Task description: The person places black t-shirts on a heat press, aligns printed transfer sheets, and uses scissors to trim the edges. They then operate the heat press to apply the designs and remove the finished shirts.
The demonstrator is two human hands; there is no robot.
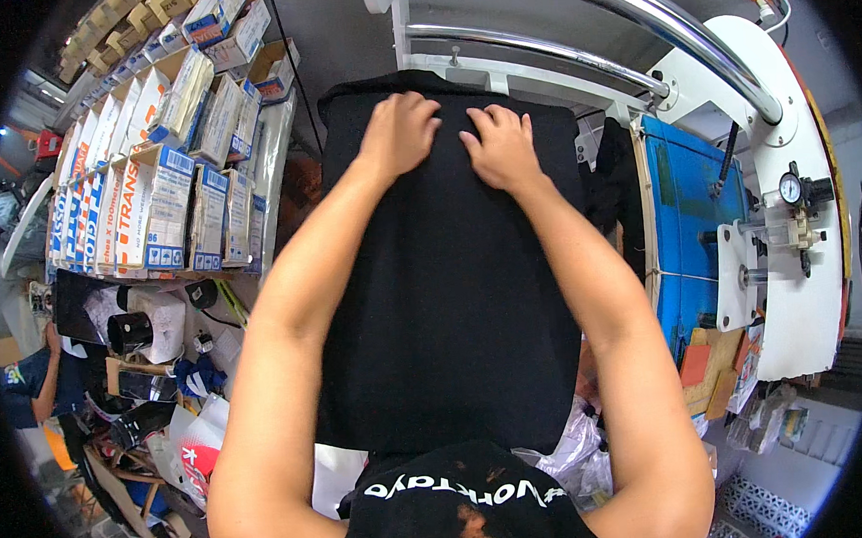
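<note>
Black cloth [442, 297] is spread over a wide flat board in front of me, its top edge slightly bunched. My left hand [398, 136] rests on the upper left part of the cloth, fingers bent but apart, fingertips touching the fabric. Beside it on the upper right, my right hand [498, 149] lies on the same cloth with its fingers spread and a little curved. Both forearms reach up along the sides of the board. Whether fabric is pinched under the fingertips is hard to make out.
A white press frame [789, 321] with chrome bars, a gauge [790, 189] and a blue platen [688, 210] stands at right. Stacked boxes [169, 208] fill shelving at left, above cluttered items. Another person's arm [49, 377] shows at far left. Clear plastic bags [569, 455] lie below the board.
</note>
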